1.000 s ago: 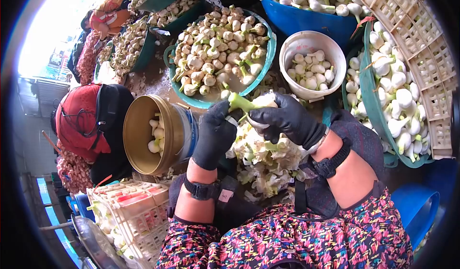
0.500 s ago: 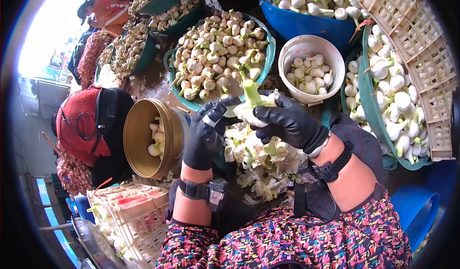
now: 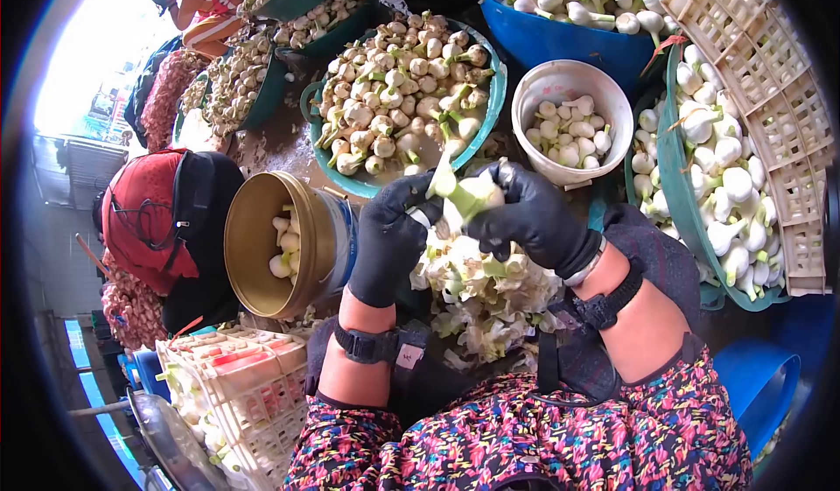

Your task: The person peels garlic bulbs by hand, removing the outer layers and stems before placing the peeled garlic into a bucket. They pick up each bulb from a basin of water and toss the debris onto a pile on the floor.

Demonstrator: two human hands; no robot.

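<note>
A white garlic bulb (image 3: 473, 197) with a pale green stem is between my two black-gloved hands. My right hand (image 3: 535, 220) is closed around the bulb's right side. On the other side, my left hand (image 3: 391, 239) pinches a strip of pale outer skin (image 3: 443, 176) at the stem. White tape wraps one left finger. Beneath both hands lies a heap of peeled garlic skins (image 3: 490, 294). Just beyond them stands a green tub (image 3: 308, 110) of unpeeled, brownish garlic bulbs (image 3: 385, 97).
A white bucket (image 3: 523, 110) with clean bulbs stands ahead right; a gold-coloured bucket (image 3: 249, 268) with several bulbs lies tilted at left. Blue tub (image 3: 560, 49), green basin (image 3: 691, 198) and a plastic crate (image 3: 787, 141) crowd the right. Another person (image 3: 214, 1) sits far left.
My left hand has moved up and right to the stem and now pinches its skin. The bulb has tilted, its stem leaning further left. My right hand still holds it.
</note>
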